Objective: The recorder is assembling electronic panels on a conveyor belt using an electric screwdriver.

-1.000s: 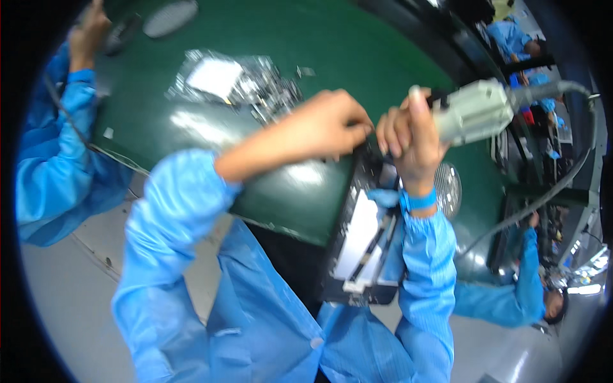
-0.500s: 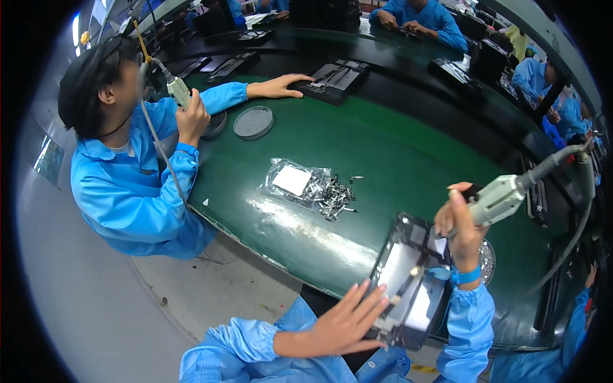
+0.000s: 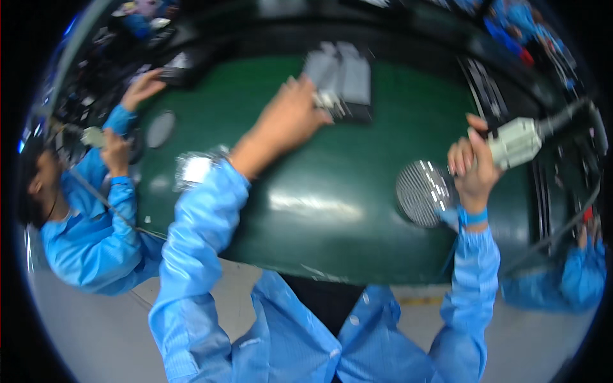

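My left arm stretches forward over the green table. At the near left corner of a flat, dark-edged device with grey panels, my left hand has its fingers and thumb curled round the corner, though motion blurs them. A small whitish part shows beside the fingers. My right hand is wrapped round a pale corded power screwdriver, held at the right above the table. Just left of that hand lies a round dish of small shiny pieces, blurred.
A clear plastic bag with a white label lies beside my left sleeve, which hides part of it. At the left, a co-worker in blue reaches to another dark device. A round grey dish lies near them.
My left hand has swung forward, and the device at it now lies across the table instead of near me. My right hand still holds the screwdriver. The view has shifted right.
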Demonstrator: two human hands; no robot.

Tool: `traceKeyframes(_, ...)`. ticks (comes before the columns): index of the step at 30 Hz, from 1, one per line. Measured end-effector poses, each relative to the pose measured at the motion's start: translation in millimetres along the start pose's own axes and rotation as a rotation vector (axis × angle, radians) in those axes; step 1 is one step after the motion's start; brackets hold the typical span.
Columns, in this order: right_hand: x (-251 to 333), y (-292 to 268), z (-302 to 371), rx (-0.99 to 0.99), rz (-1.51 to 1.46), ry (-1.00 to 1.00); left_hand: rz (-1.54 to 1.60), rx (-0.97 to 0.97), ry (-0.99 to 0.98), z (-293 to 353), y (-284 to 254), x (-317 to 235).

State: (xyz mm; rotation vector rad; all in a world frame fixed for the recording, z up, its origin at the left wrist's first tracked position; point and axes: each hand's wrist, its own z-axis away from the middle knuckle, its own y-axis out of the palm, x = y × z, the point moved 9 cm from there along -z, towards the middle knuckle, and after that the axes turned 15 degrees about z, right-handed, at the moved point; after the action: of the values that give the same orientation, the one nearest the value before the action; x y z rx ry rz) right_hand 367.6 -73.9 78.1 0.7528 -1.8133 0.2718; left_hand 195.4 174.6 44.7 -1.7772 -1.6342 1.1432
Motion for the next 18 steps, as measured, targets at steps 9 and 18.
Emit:
traceKeyframes(9,-22.6,-12.0,9.9,0.021,0.001,0.076,-0.144,0.012,-0.178,-60.1,52.8,141.5)
traceKeyframes(18,-6.3,28.0,28.9,0.286,0.074,0.065,0.136,-0.162,0.01,8.5,3.6,-43.8)
